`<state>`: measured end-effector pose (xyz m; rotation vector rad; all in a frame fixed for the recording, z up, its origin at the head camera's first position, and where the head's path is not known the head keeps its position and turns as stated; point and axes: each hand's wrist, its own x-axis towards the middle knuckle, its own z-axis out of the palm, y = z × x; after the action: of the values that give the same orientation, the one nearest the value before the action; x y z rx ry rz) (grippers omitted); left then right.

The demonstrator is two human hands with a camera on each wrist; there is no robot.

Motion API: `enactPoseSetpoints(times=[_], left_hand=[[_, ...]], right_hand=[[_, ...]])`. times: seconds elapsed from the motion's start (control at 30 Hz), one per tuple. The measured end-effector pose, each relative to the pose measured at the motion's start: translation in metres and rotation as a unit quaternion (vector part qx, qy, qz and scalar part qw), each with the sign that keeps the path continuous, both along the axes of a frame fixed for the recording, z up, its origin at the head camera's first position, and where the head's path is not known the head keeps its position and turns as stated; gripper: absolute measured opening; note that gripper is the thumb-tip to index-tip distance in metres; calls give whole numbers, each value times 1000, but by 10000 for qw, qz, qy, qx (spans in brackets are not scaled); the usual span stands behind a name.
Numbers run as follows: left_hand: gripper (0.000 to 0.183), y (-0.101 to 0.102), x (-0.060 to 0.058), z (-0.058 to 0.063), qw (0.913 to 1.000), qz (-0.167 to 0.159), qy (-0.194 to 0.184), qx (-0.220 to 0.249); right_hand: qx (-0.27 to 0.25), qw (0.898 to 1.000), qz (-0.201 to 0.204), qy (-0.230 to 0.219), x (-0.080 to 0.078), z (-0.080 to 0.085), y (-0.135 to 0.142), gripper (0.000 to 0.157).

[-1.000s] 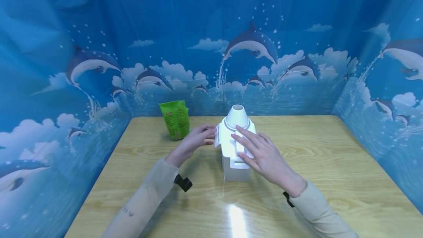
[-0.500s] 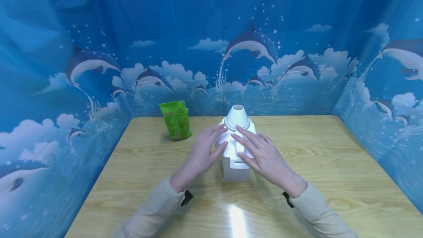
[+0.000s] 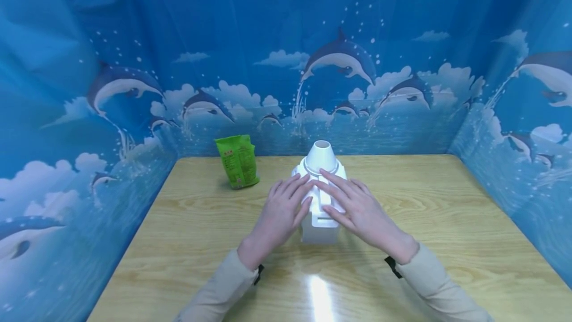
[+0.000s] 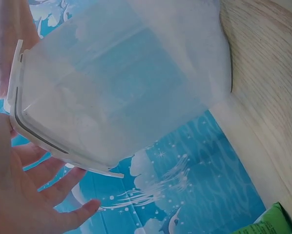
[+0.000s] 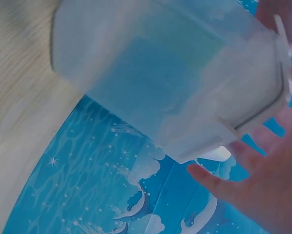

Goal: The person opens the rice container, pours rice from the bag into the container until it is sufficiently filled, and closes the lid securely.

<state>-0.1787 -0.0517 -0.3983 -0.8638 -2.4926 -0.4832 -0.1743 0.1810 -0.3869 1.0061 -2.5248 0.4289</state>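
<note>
A translucent plastic storage container (image 4: 136,83) stands on the table, topped by a white lid (image 3: 325,205) with side latches. From the far part of the lid rises a white cone-shaped piece (image 3: 321,158), narrow end up and open at the tip. My left hand (image 3: 279,212) rests over the lid's left side, fingers spread and nearly straight. Opposite it, my right hand (image 3: 364,212) lies over the lid's right side, fingers also spread. The fingertips of both hands come close together near the cone's base. In the wrist views, neither hand is curled round the container.
A green printed bag (image 3: 238,162) stands on the wooden table (image 3: 402,193), behind and to the left of the container. Blue dolphin-print curtains (image 3: 250,39) enclose the table at the back and both sides.
My left hand has moved from the container's left side up onto the lid, toward the right. The lid flap that stuck out on the left no longer shows. My right hand stays almost still.
</note>
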Motion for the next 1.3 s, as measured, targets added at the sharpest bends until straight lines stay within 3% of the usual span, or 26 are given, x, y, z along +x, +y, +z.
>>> enactPoseSetpoints(times=[0.2, 0.3, 0.4, 0.43, 0.5, 0.57, 0.7, 0.73, 0.8, 0.87, 0.97, 1.1, 1.2, 1.3], left_hand=[[42, 0, -1, 1, 10000, -5, 21, -10], [41, 0, -1, 1, 10000, -54, 29, 72], [41, 1, -1, 1, 9999, -68, 7, 148], [41, 1, -1, 2, 9998, -64, 0, 167], [40, 1, -2, 2, 9998, -53, -6, 199], [40, 0, -2, 2, 9997, -50, -5, 220], [40, 0, -2, 2, 9996, -92, 6, 261], [40, 0, -2, 2, 9996, -103, 5, 258], [40, 1, -2, 2, 9996, -124, 9, 267], [40, 1, -2, 1, 9995, -132, 13, 275], [40, 2, -2, 1, 9995, -122, 16, 283], [40, 2, -2, 1, 9995, -107, 15, 283], [40, 2, -2, 0, 9995, -106, 22, 300], [39, 1, -2, 0, 9995, -100, 44, 309]], right_hand=[[-490, 9952, 223, -820, -7, 18, 10, 54], [-1018, 9876, -164, -1182, -15, 25, 18, 43], [-1616, 9668, -734, -1838, -25, 30, 27, 35], [-1844, 9540, -868, -2198, -29, 31, 30, 35], [-2266, 9187, -995, -3077, -38, 30, 37, 41], [-2726, 8677, -977, -4041, -48, 26, 43, 49], [-3420, 7528, -816, -5565, -60, 20, 49, 66], [-3526, 7295, -786, -5808, -61, 18, 50, 68], [-3669, 6964, -791, -6117, -62, 17, 49, 71], [-3767, 6752, -773, -6295, -62, 16, 47, 72], [-3904, 6569, -756, -6406, -63, 16, 44, 71], [-4131, 6302, -653, -6541, -65, 15, 41, 47], [-4189, 6169, -453, -6647, -67, 14, 39, 26], [-4198, 6082, -253, -6732, -69, 12, 38, 26]])
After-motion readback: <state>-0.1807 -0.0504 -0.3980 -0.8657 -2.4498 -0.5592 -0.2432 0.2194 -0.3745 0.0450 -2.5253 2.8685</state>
